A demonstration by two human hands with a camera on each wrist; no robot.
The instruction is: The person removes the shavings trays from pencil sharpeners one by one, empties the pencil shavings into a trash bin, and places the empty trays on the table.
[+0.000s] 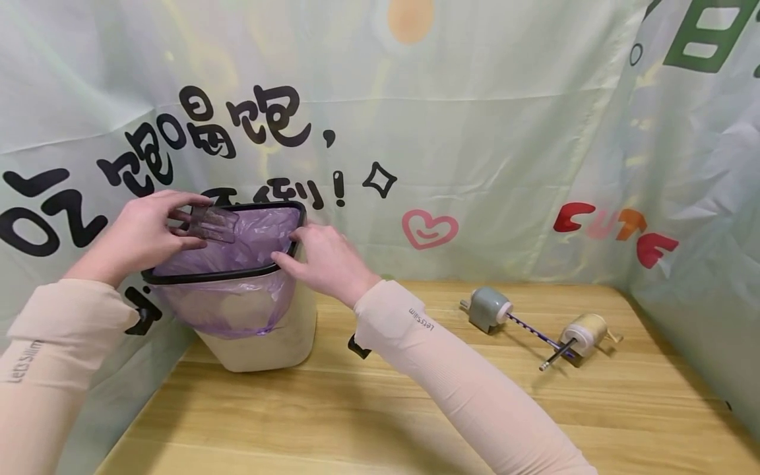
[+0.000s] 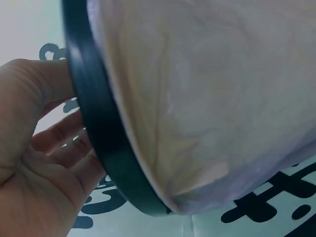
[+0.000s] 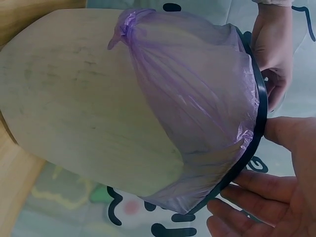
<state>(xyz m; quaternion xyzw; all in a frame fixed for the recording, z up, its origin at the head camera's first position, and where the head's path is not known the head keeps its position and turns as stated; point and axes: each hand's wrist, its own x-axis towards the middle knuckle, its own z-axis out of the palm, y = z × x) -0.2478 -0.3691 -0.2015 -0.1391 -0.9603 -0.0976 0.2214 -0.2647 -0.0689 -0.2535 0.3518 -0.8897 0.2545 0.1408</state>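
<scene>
Smoky translucent plastic container (image 1: 222, 225), pinched by the left hand (image 1: 145, 231) over a purple-lined cream plastic bin (image 1: 276, 348), seems mid-emptying, contents unclear, not yet set down; the right hand (image 1: 328, 260), thumb and fingers apart, touches the black plastic rim (image 1: 216, 274).

There are two hands (image 1: 142, 231) (image 1: 332, 257), two sleeves (image 1: 53, 369) (image 1: 451, 389), one bin (image 1: 270, 349), one black rim (image 1: 214, 274), one purple bag (image 1: 267, 231), one clear piece (image 1: 214, 224), two sharpeners (image 1: 489, 308) (image 1: 584, 330), two pencils (image 1: 533, 330) (image 1: 556, 358), one table (image 1: 415, 422), one printed heart (image 1: 430, 232), one printed star (image 1: 380, 179) and four coloured letters (image 1: 564, 218) (image 1: 594, 228) (image 1: 631, 225) (image 1: 650, 249).
</scene>
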